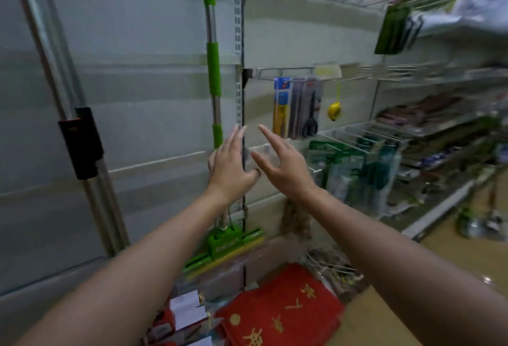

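Both my arms reach forward toward a shop's shelving wall. My left hand (230, 165) is spread with straight fingers just right of a green and silver mop handle (213, 70), in front of the slotted metal upright (238, 43). My right hand (283, 165) is beside it, fingers straight and apart, thumb pointing left. Neither hand holds anything. The mop's green sponge head (228, 244) rests low against the wall beneath my left wrist. The picture is blurred by motion.
A second mop pole with a black clamp (81, 142) leans at left. Packaged tools (298, 106) and a yellow tape measure (334, 111) hang from a hook rail. Wire shelves with packaged goods (357, 169) run right. A red mat (286, 312) lies below.
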Motion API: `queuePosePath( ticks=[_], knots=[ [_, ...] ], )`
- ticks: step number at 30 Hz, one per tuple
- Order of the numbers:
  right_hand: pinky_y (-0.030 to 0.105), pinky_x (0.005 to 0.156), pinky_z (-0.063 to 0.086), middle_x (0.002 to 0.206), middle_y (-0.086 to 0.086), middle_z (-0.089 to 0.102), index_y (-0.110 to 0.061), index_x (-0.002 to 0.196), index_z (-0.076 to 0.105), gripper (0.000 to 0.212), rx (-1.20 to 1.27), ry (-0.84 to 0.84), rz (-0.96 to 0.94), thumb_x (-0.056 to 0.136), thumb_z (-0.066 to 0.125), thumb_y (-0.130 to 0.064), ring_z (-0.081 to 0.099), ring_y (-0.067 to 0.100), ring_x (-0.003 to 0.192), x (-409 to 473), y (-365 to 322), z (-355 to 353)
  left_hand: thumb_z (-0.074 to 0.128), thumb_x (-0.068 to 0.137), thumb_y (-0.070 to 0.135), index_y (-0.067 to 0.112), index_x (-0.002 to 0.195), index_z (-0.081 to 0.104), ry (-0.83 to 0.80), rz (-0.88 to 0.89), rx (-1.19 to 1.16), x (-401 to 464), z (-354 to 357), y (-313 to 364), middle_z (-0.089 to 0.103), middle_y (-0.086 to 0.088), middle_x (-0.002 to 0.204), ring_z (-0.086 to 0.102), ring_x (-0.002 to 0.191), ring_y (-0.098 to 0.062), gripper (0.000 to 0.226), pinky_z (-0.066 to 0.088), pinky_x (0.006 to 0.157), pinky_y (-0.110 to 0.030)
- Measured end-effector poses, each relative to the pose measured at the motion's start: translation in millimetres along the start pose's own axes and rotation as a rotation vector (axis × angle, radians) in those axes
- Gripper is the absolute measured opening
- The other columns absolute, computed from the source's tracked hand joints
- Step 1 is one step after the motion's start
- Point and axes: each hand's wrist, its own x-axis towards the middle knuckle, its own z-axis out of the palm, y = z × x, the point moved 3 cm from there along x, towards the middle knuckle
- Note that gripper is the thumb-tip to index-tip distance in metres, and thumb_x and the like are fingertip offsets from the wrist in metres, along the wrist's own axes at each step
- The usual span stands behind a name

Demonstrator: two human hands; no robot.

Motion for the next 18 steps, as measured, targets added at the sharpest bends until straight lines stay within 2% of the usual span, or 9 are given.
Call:
queuePosePath(
  ticks=[3,7,9,11,14,18],
  knots=[
    [0.027,0.106,0.033,0.147,0.000,0.044,-0.023,0.146,0.035,0.061,-0.099,0.031,0.103,0.092,0.056,-0.042,0.041,0.016,0.134,-32,58,-67,0.067,0.078,0.016,0.023,0.150,0.015,-0.134,0.078,-0.115,-2,60,59,0.012,0.000,0.159,0.014,0.146,-0.018,0.089,0.017,0.119,-0.038],
    [0.031,0.108,0.034,0.149,0.003,0.042,-0.020,0.148,0.032,0.068,-0.244,0.031,0.263,0.090,0.055,-0.049,0.039,0.018,0.136,-78,130,-148,0.070,0.078,0.016,0.016,0.148,0.021,-0.241,0.081,-0.225,-3,139,127,0.023,-0.011,0.153,0.030,0.138,-0.026,0.086,0.028,0.114,-0.036],
    [0.034,0.110,0.034,0.150,0.003,0.039,-0.020,0.149,0.029,0.073,-0.305,0.012,0.355,0.089,0.055,-0.053,0.037,0.019,0.137,-102,164,-184,0.071,0.079,0.020,0.016,0.149,0.019,-0.345,0.089,-0.194,-4,180,155,0.022,-0.012,0.152,0.026,0.140,-0.026,0.087,0.024,0.114,-0.033],
    [0.034,0.110,0.032,0.152,0.003,0.036,-0.019,0.150,0.025,0.080,-0.355,-0.019,0.443,0.086,0.055,-0.057,0.035,0.019,0.139,-125,195,-215,0.071,0.080,0.033,0.016,0.150,0.012,-0.476,0.111,-0.123,-4,223,179,0.014,-0.011,0.156,0.015,0.144,-0.025,0.093,0.019,0.117,-0.035],
    [0.035,0.109,0.033,0.154,0.003,0.032,-0.020,0.151,0.020,0.086,-0.316,-0.021,0.618,0.084,0.056,-0.060,0.034,0.021,0.139,-156,236,-257,0.068,0.077,0.053,0.021,0.151,0.004,-0.636,0.138,-0.054,-2,279,208,0.003,-0.005,0.159,0.006,0.146,-0.025,0.103,0.016,0.119,-0.043],
    [0.042,0.109,0.037,0.153,0.006,0.034,-0.024,0.152,0.017,0.087,-0.120,0.130,0.866,0.084,0.051,-0.065,0.037,0.025,0.138,-182,296,-306,0.069,0.075,0.054,0.021,0.151,0.009,-0.756,0.184,-0.103,8,344,241,0.008,-0.001,0.158,0.012,0.145,-0.023,0.102,0.021,0.117,-0.044]
  ],
)
